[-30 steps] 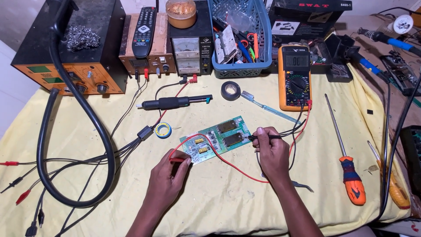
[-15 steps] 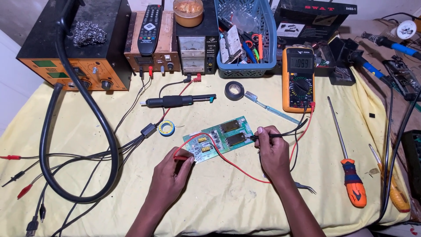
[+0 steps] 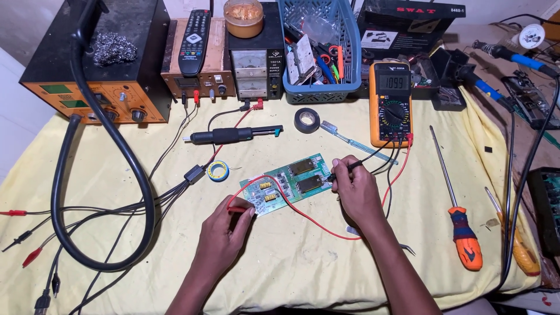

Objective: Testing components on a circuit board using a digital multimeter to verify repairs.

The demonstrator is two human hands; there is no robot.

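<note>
Yellow cloth bench [image 3: 146, 175]: left hand [image 3: 224, 233] pinches red probe [image 3: 238, 209], right hand [image 3: 356, 189] grips black probe [image 3: 341, 169] on green rectangular circuit board [image 3: 291, 182]; probing continues, steady tips needed

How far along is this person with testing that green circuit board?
Set up already: the yellow meter is on and showing a reading, and its leads run to the hands. In hand: the left hand presses the red probe and the right hand the black probe onto the green circuit board. The screwdriver lies untouched; how many points remain can't be told.
</note>
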